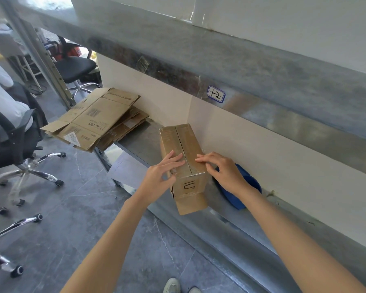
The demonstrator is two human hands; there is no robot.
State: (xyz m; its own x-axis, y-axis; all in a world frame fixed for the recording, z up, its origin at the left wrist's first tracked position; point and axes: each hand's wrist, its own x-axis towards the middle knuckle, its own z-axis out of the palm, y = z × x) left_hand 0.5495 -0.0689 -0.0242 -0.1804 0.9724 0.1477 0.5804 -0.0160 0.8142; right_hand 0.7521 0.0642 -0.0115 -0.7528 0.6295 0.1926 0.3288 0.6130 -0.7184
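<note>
Two hands on box (pixel 183 140) w/ flaps closed: my L hand (pixel 161 176) and R hand (pixel 224 171) press fingers flat on top, gripping nothing. Blue thing (pixel 250 178), maybe scoop, behind R.

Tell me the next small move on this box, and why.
Probably press the box top shut along its seam. The left hand and right hand rest on the top, one either side of the seam, which shows as a dark open line.
</note>
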